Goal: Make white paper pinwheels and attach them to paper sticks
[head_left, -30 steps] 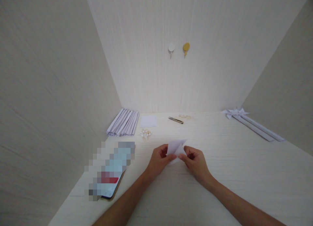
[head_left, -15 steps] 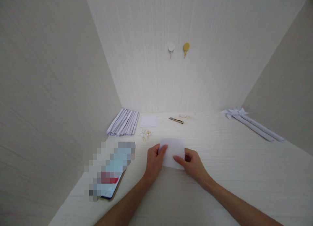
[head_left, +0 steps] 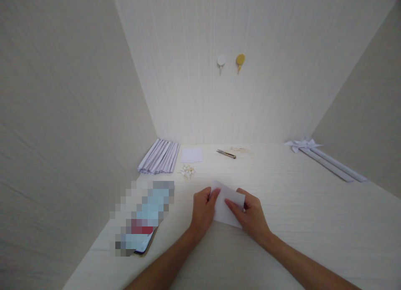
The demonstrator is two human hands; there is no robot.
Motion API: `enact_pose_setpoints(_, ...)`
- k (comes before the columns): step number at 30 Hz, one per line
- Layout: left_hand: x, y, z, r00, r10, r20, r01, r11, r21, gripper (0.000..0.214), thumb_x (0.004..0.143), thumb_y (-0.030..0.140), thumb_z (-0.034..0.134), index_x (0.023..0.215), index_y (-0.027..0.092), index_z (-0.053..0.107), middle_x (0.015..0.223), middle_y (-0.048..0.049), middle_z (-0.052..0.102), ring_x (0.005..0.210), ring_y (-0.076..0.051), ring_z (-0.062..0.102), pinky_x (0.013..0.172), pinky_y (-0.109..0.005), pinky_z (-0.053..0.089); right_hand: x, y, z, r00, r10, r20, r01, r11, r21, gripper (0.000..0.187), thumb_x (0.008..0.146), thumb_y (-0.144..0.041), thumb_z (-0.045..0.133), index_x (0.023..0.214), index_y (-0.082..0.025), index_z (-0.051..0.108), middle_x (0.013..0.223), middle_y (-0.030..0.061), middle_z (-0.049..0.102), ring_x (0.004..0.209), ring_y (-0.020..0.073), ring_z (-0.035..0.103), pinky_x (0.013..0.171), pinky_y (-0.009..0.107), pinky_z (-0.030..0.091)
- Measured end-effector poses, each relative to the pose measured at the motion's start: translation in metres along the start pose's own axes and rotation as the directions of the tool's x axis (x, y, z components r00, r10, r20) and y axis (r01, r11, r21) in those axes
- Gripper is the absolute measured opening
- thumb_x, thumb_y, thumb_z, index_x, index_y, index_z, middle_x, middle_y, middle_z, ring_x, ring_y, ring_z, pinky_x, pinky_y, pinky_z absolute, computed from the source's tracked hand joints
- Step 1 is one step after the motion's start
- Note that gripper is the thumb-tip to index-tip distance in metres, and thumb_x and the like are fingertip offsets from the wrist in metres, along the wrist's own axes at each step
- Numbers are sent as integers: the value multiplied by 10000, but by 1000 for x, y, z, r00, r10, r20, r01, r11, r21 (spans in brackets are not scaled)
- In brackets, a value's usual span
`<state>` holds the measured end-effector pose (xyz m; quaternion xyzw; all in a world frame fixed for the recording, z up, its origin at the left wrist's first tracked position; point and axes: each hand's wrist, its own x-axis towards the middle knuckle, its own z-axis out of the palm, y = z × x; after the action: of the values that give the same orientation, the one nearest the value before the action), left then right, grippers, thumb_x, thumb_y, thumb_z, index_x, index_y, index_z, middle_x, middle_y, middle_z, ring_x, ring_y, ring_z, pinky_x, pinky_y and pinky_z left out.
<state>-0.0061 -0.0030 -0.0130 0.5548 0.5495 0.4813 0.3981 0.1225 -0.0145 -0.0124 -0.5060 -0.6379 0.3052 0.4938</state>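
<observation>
A small white sheet of paper is held flat just above the pale wooden table, between both hands. My left hand grips its left edge, thumb on top. My right hand pinches its right side, with the forefinger laid across the paper. The sheet is tilted slightly clockwise.
A stack of folded white paper strips lies at the back left, with a small white sheet, little paper pieces and small scissors beside it. A paper pinwheel with long strips lies back right. A phone lies left of my hands.
The paper was a folded triangle a second ago; it now lies opened out as a rectangle, lower and turned slightly clockwise. Both hands have kept hold of it.
</observation>
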Motion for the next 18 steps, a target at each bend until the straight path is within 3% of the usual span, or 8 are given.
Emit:
enact_pose_setpoints(3,3,1,-2,998,-38,46,41,997,-66,241,638,392,545,680,161,488,397,90,341,365,-60,331,360,-171,254,0,1,-2,996,-40,-78,34,997,-75,262,689,-320,535,496,-163,456,504,-30,403,449,88,397,382,196,316)
enact_pose_setpoints(5,4,1,-2,995,-62,83,69,993,-94,287,581,330,610,781,166,484,370,116,332,328,-60,331,345,-168,258,2,4,-4,991,5,-136,-14,998,-60,257,693,-345,530,522,-161,479,507,-26,418,454,97,411,386,201,328)
enact_pose_setpoints(8,7,0,-2,992,-86,88,101,978,-181,305,529,258,646,768,158,485,407,105,399,343,-53,359,352,-165,276,4,9,-6,983,104,-150,-100,994,33,252,678,-381,540,581,-149,527,530,-6,480,476,115,443,409,219,355)
enact_pose_setpoints(13,10,-1,-6,988,-121,-98,81,937,-339,204,547,265,643,665,126,551,487,65,453,413,-39,371,384,-163,276,4,6,-6,987,156,29,-158,974,160,262,670,-387,547,622,-130,569,558,18,538,504,132,464,448,238,368)
enact_pose_setpoints(16,9,1,-7,991,-114,-65,75,900,-429,208,583,280,621,717,121,603,590,26,547,493,-57,443,454,-176,344,4,2,-4,972,164,166,-202,948,246,322,682,-415,531,527,-133,534,483,1,492,462,114,437,432,230,348)
enact_pose_setpoints(18,7,3,-5,991,-134,4,116,835,-538,361,564,251,638,904,141,587,716,1,610,578,-83,510,540,-204,400,4,3,-2,965,187,185,-240,916,321,326,685,-414,537,524,-130,538,482,1,489,467,110,438,437,228,354)
